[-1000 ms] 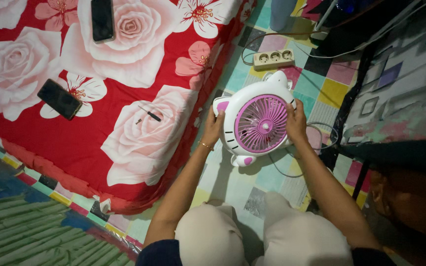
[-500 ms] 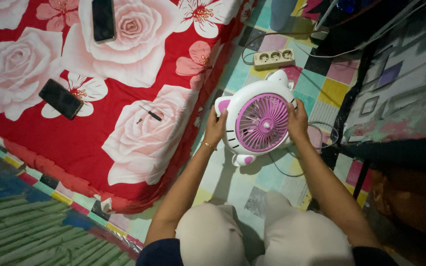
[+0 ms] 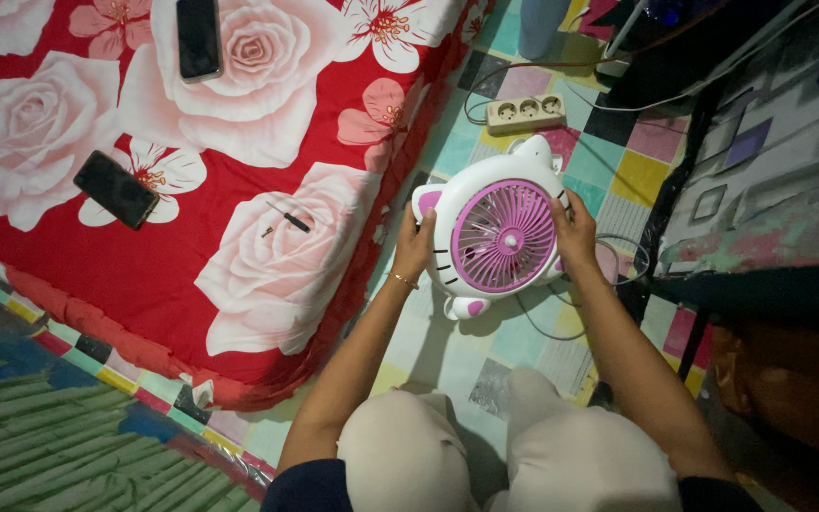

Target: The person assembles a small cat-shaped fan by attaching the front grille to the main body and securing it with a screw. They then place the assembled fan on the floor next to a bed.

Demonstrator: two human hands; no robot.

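We grip a white fan point(image 3: 485, 190) with a pink grille: left hand point(image 3: 416, 245) on one edge, right hand point(image 3: 575, 235) opposite. Beside it lies a red rose mattress point(image 3: 144, 265) bearing two phones and a screwdriver point(image 3: 289, 220).

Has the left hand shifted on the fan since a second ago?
Yes. The left hand slid from the fan's outer edge toward the pink grille, farther from the red mattress.

The fan point(image 3: 490, 232) was white with a pink-purple grille; the mattress point(image 3: 172, 161) red with pale roses; the floor point(image 3: 447, 351) pastel-checked.
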